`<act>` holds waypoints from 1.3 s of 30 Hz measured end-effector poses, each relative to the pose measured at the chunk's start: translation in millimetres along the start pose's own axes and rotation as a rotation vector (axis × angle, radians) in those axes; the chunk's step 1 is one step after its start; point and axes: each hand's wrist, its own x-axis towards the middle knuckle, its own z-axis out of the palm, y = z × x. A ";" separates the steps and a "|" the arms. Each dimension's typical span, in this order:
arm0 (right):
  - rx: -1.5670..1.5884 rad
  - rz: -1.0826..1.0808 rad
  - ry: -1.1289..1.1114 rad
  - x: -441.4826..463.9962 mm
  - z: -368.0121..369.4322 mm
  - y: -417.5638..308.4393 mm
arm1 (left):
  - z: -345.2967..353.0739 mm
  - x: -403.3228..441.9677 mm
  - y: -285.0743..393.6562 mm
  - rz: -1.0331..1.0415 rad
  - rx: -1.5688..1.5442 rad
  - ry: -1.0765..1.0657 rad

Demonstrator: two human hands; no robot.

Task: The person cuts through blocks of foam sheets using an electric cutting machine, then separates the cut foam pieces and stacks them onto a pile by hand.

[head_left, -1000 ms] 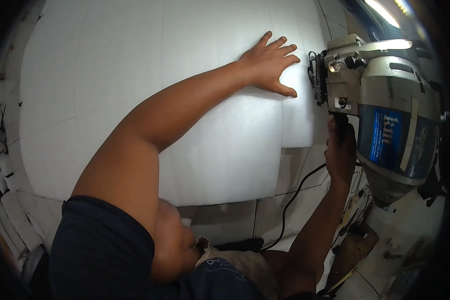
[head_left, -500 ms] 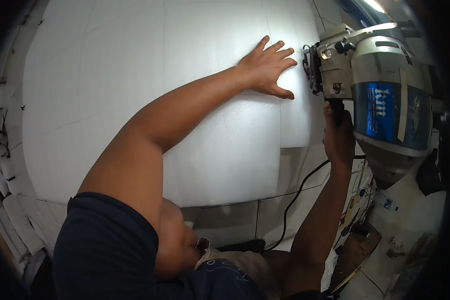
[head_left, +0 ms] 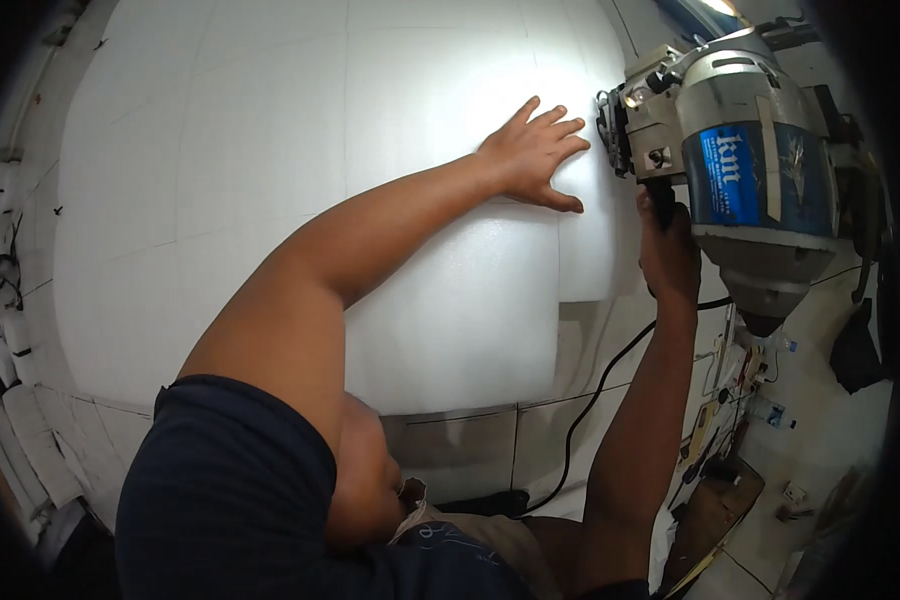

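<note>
My left hand [head_left: 538, 158] lies flat with fingers spread on white, layered sheet material [head_left: 450, 300]. To its right stands a cutting machine [head_left: 760, 160] with a blue "km" label on its motor housing. Below the machine's head, my right hand [head_left: 669, 245] is wrapped round its black handle [head_left: 660, 200]. The machine's front parts are at the right edge of the white sheets, a short way from my left fingertips. A lamp glow falls on the sheets by my left hand.
A black cable [head_left: 602, 395] curves from the machine down to the lower middle. Plastic bottles [head_left: 770, 411] and small tools lie at the lower right. A black bag-like item [head_left: 856, 345] is at the far right. White rolls [head_left: 40, 445] line the left side.
The machine and my right hand have shifted left in view. My left hand appears slightly lower, still spread on the sheets. More of the lower right area shows.
</note>
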 end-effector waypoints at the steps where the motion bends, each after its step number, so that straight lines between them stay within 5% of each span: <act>1: 0.017 -0.057 0.098 4.2 5.7 5.0 | -2.5 -1.1 0.7 0.008 -0.010 0.012; 3: 0.033 -0.121 0.205 6.7 1.3 -1.1 | -6.7 -1.3 0.1 0.013 -0.015 0.029; 5: 0.001 0.054 -0.063 -9.2 12.4 39.9 | 41.2 -4.5 39.9 0.045 -0.051 0.031; 10: -0.007 -0.003 0.052 -37.9 -1.2 19.0 | 3.6 -29.3 46.2 0.027 0.004 0.117; 11: -0.044 0.002 0.113 -62.3 -1.1 41.3 | 24.8 -49.8 101.9 0.073 -0.023 0.211; 18: 0.036 -0.167 0.229 -68.3 -1.5 56.6 | 11.9 -43.0 76.7 0.041 -0.055 0.241; 26: 0.003 -0.191 0.072 -101.9 -5.7 56.8 | 11.0 -31.4 45.2 0.022 -0.048 0.222; 31: -0.026 -0.455 0.194 -145.1 38.9 174.8 | 13.7 -31.5 55.9 0.007 -0.039 0.201; 34: -0.257 -0.442 0.366 -201.4 47.1 196.0 | 6.3 -34.0 57.8 -0.008 -0.056 0.187; 37: -0.294 -0.272 0.123 -254.8 37.7 202.3 | 11.8 -33.4 56.4 0.031 -0.045 0.200; 39: -0.119 -0.343 0.368 -280.0 56.9 228.6 | 19.5 -31.6 54.8 0.043 0.015 0.239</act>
